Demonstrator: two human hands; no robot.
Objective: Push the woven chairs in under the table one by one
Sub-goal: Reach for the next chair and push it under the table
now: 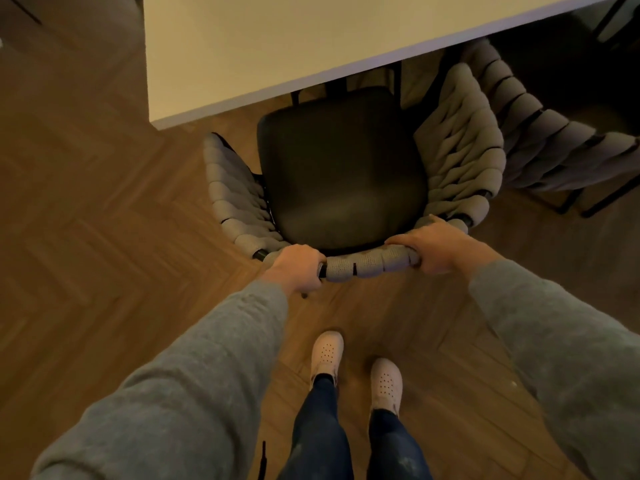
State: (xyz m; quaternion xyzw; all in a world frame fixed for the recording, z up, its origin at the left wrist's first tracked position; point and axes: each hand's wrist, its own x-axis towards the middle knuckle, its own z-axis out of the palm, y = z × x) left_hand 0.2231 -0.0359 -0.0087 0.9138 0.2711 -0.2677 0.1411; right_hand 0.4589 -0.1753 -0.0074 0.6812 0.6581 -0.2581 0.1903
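A woven chair (pixel 343 171) with a dark seat and grey braided back stands in front of me, its front edge just under the white table (pixel 242 46). My left hand (pixel 296 268) grips the left part of the chair's top back rail. On the right part of the same rail my right hand (pixel 434 249) holds on, fingers curled over it. A second woven chair (pixel 540 140) stands to the right, partly under the table.
The floor (pixel 86 202) is brown herringbone wood. My feet in white shoes (pixel 356 365) stand just behind the chair. The table's near left corner (pixel 154 123) juts out left of the chair.
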